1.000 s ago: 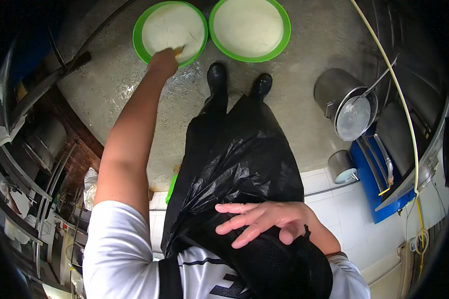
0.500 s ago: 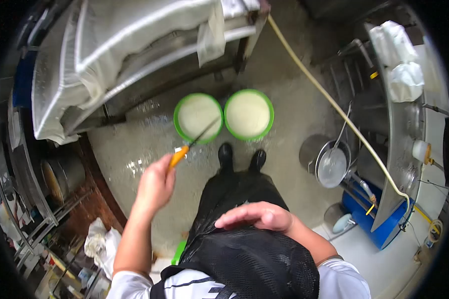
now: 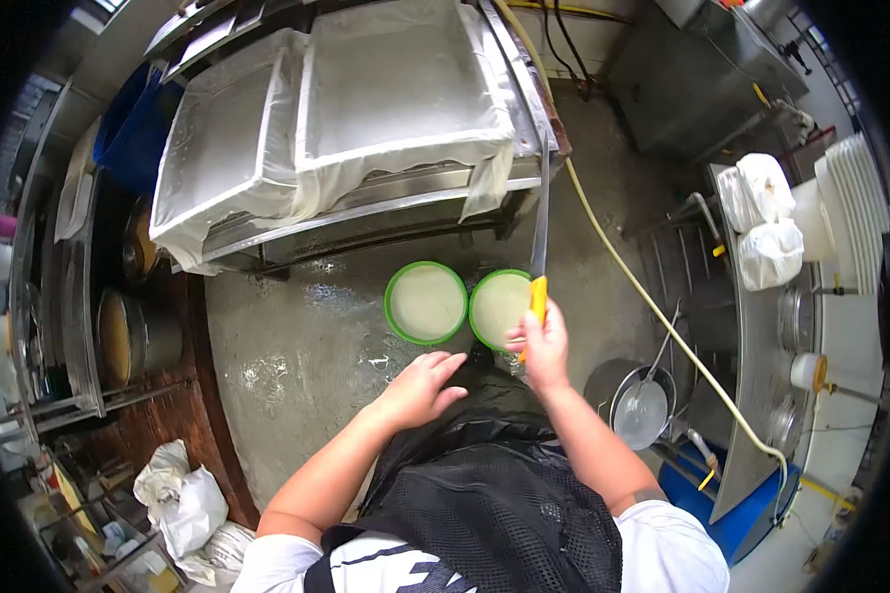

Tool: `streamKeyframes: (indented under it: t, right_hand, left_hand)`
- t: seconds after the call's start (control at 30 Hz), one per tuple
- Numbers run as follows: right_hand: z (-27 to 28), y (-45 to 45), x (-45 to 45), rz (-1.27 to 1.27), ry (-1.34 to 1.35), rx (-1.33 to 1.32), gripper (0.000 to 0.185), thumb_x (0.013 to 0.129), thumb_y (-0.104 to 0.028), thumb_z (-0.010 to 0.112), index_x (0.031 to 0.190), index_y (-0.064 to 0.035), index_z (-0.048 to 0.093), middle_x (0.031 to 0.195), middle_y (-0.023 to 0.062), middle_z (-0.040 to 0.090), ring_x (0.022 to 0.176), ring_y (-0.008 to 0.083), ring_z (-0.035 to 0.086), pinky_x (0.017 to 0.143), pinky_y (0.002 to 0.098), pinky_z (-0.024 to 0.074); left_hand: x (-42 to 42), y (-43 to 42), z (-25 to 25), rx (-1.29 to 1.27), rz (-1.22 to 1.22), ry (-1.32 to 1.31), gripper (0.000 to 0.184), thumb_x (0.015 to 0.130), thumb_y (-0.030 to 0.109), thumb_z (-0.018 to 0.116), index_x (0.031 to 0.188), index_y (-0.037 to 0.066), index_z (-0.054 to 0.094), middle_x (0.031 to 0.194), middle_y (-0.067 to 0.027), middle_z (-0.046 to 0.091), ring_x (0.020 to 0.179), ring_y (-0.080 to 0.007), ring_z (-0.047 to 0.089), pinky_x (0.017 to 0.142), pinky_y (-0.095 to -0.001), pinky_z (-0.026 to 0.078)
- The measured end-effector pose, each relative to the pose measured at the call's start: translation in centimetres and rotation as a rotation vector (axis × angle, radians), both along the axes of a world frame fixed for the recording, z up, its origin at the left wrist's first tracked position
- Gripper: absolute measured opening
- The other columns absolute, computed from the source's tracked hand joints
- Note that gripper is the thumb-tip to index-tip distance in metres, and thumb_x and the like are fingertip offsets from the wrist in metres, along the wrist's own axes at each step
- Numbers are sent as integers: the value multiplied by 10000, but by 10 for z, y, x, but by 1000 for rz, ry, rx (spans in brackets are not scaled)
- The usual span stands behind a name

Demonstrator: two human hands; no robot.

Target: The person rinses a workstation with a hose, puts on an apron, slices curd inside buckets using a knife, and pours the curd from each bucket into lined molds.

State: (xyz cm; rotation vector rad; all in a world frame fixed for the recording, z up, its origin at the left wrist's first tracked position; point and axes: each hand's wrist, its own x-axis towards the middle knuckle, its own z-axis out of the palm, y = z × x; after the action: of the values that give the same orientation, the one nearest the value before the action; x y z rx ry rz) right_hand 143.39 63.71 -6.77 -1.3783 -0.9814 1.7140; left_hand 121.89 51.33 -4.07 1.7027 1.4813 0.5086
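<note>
- Closest is a black apron with tiny holes like a net (image 3: 485, 504), bunched up in front.
- The left hand (image 3: 420, 390) is loose, fingers stretched out, gripping nothing that shows.
- The right hand (image 3: 546, 351) is wrapped around the yellow handle of a long, thin metal knife (image 3: 539, 255). The blade points away, past the fingers.
- Past the hands, 2 round green tubs sit side by side on the wet grey floor (image 3: 297, 376): a left tub (image 3: 388, 301) and a right tub (image 3: 473, 307). Both hold pale, smooth stuff. The knife and right hand hide part of the right tub.
- To the right is a round, shiny metal bucket (image 3: 603, 381). A long, bendy cream hose (image 3: 653, 297) runs past it.
- Farther off, 2 box-shaped trays (image 3: 405, 145) with thin, wrinkly white cloth sit on a metal table (image 3: 366, 203).
</note>
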Motion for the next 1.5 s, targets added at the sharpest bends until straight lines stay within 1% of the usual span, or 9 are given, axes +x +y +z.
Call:
streamKeyframes:
  t: [0.2,0.27,0.57,0.67,0.8,1.07,1.2,1.27,1.5]
  right_hand:
    - [-32,165,0,115,-621,824,550,998,-221,612,1481,28,524,1132,269,656,1074,432,653,980,497,532]
    - [-37,214,-18,178,-750,702,614,932,-187,601,1498,31,503,1127,330,632,1089,500,630,983,515,528]
    - [-74,318,-101,278,-995,1319,304,917,-96,614,1212,-27,625,1009,243,697,906,496,663,824,587,547]
    - [-91,282,-104,-8,-966,1544,404,924,-103,674,1307,-4,594,1187,214,650,1119,432,614,973,516,505]
    - [-197,169,-77,-178,-888,1093,493,935,-74,710,1374,49,524,1339,257,554,1242,377,547,1018,449,478]
    - [-471,-35,-96,-95,-439,-1010,494,950,-255,751,1362,-34,591,1142,184,707,1034,319,674,861,440,575]
    - [-556,-97,-109,164,-198,-846,454,964,-179,723,1345,-35,523,1211,128,621,1068,298,662,884,459,602]
    - [-577,-112,-120,196,-138,-723,440,971,-140,709,1337,-36,489,1245,100,578,1085,287,656,895,468,615]
    - [-540,-82,-148,50,-316,-541,489,997,-148,640,1380,43,404,1211,198,630,974,286,695,728,379,619]
  left_hand:
    - [-28,-54,-60,-289,238,230,446,962,292,704,1279,-19,660,1193,-265,693,1166,-432,652,1001,-504,534]
    - [-35,-74,-84,-384,314,260,406,965,302,690,1231,-4,688,1187,-274,702,1155,-445,656,989,-518,535]
    - [-101,-116,-211,-769,382,320,525,992,358,643,1355,-20,650,1309,-315,659,1251,-454,620,1078,-502,494]
    - [-135,-116,-278,-757,396,340,556,1001,390,618,1379,-17,636,1369,-311,631,1307,-445,588,1109,-493,475]
    - [-185,-92,-362,-763,371,366,579,1015,461,570,1298,-37,656,1349,-322,635,1283,-468,599,1106,-511,474]
    - [-230,20,-540,-543,436,467,603,1068,477,494,1293,-72,599,1252,-365,644,1204,-498,629,1039,-557,508]
    - [-213,93,-568,-426,149,522,473,1058,388,534,1314,-3,608,1283,-344,641,1218,-489,627,1030,-559,515]
    - [-203,108,-578,-480,424,372,398,1021,304,585,1294,18,627,1254,-324,660,1171,-492,646,995,-562,533]
    - [-234,75,-586,-426,77,497,399,948,194,596,1278,-30,605,1208,-315,682,1127,-496,667,983,-562,540]
